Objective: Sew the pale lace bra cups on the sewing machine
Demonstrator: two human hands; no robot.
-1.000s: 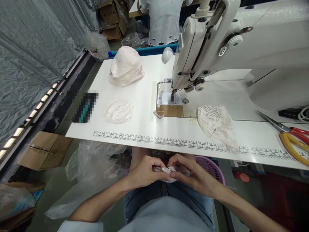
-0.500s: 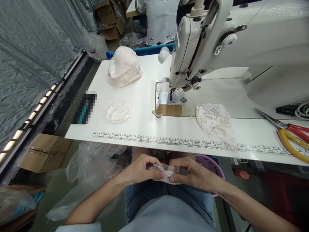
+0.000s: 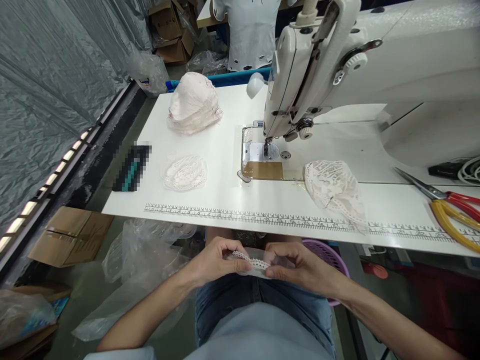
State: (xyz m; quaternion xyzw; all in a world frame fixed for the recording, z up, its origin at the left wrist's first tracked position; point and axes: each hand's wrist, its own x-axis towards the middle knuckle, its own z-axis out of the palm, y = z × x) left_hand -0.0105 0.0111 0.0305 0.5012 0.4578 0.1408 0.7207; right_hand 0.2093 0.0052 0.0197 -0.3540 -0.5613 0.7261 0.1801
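Both of my hands work over my lap, below the front edge of the white sewing table (image 3: 225, 150). My left hand (image 3: 215, 260) and my right hand (image 3: 300, 267) each pinch one end of a small white lace piece (image 3: 252, 262), which is stretched between them with a thin translucent piece behind it. On the table lie a flat pile of lace (image 3: 185, 172), a taller stack of pinkish fabric cups (image 3: 193, 103) and a lace heap (image 3: 335, 189) on the right. The sewing machine (image 3: 337, 75) stands at the back right.
Red and yellow handled scissors (image 3: 450, 207) lie at the table's right. A purple basket (image 3: 330, 257) sits under the table by my right knee. Clear plastic bags (image 3: 142, 260) and cardboard boxes (image 3: 67, 237) lie on the floor to the left. A dark object (image 3: 131, 167) rests on the table's left edge.
My hands have risen a little and drawn slightly apart, pulling the bunched lace piece out straighter between them.
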